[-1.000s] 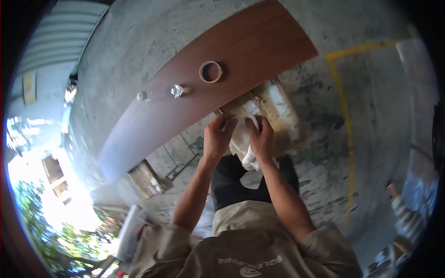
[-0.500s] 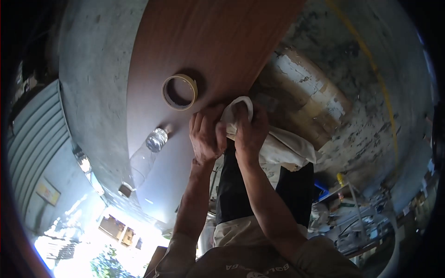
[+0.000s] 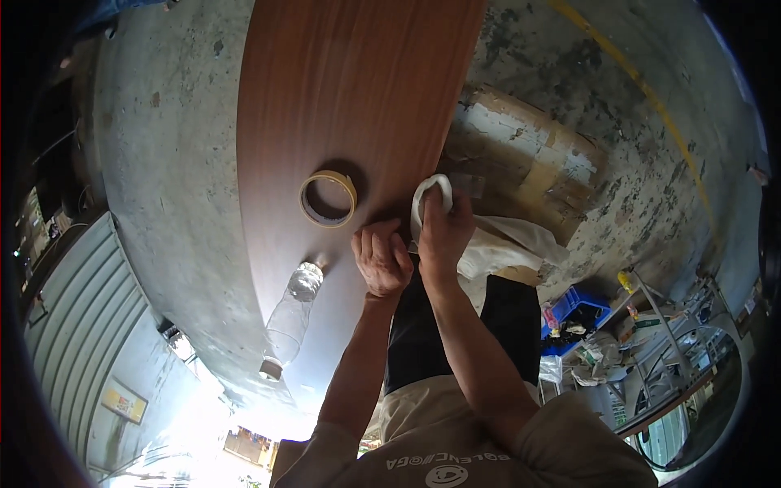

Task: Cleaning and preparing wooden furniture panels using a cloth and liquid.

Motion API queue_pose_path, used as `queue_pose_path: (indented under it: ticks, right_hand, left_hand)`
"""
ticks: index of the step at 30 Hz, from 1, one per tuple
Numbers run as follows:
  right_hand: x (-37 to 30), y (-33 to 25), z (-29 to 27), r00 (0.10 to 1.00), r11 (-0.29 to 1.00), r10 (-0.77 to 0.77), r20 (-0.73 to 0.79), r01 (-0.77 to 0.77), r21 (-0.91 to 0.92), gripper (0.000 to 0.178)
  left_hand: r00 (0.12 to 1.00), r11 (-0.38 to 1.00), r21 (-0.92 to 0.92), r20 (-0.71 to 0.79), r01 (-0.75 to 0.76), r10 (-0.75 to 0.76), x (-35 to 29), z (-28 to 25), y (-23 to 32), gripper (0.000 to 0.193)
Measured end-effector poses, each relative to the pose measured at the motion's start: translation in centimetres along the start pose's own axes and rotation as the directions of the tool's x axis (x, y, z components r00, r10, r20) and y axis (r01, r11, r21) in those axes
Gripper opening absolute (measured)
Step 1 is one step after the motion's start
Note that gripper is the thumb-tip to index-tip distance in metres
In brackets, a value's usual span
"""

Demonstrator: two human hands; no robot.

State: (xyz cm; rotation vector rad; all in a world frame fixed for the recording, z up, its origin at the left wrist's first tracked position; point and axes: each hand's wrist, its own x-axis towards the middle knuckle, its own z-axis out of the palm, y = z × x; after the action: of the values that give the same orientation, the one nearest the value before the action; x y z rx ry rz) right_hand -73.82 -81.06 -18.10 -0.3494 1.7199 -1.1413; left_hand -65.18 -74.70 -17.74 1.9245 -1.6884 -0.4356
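A white cloth (image 3: 496,246) is bunched in my right hand (image 3: 443,240) at the right edge of the brown wooden board. One end loops up over the fingers, and the rest hangs off to the right. My left hand (image 3: 381,259) rests at the board's near right edge, apart from the cloth. Its fingers are curled in, and whatever they may hold is hidden. Up and left of it, a roll of tan tape (image 3: 328,199) lies on the board. A clear plastic bottle (image 3: 290,319) lies on its side, nearer to me and to the left.
The long wooden board (image 3: 358,81) runs away from me. Worn flattened cardboard (image 3: 529,146) lies on the stained concrete floor to the right. A blue crate (image 3: 579,313) with small items sits by a metal frame at lower right. Corrugated metal (image 3: 81,285) stands at left.
My left hand has drawn away from the cloth, leaving a gap, while my right hand keeps hold of it. The view has shifted, so the tape and bottle appear lower and farther right.
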Motion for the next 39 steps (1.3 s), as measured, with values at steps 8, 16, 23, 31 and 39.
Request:
queue_pose_path:
  ticks: [8,16,23,31,39]
  right_hand:
    - [3.9,-2.4,2.2,0.993,0.992,-0.103,-0.062,0.099,-0.074,0.024]
    - [4.9,-3.3,2.7,0.986,0.99,-0.106,-0.128,0.092,-0.11,0.024]
    - [2.2,-2.4,2.1,0.993,0.993,-0.057,-0.099,0.047,-0.106,0.026]
    - [4.8,-2.9,2.5,0.986,0.975,-0.14,-0.091,0.121,-0.189,0.027]
    - [7.1,-6.2,4.7,0.973,0.973,-0.201,-0.112,0.185,-0.139,0.031]
  left_hand:
    - [1.0,1.0,0.02,0.002,0.003,-0.003,-0.2,0.4,-0.2,0.022]
    - [1.0,0.999,0.032,0.012,0.027,-0.027,-0.5,0.4,0.1,0.022]
    - [1.0,1.0,0.021,0.004,0.01,-0.01,-0.6,0.3,-0.3,0.021]
    - [1.0,1.0,-0.013,0.009,0.018,-0.018,-0.5,0.4,-0.1,0.021]
    - [1.0,1.0,-0.012,-0.02,-0.01,0.01,-0.1,0.5,0.1,0.018]
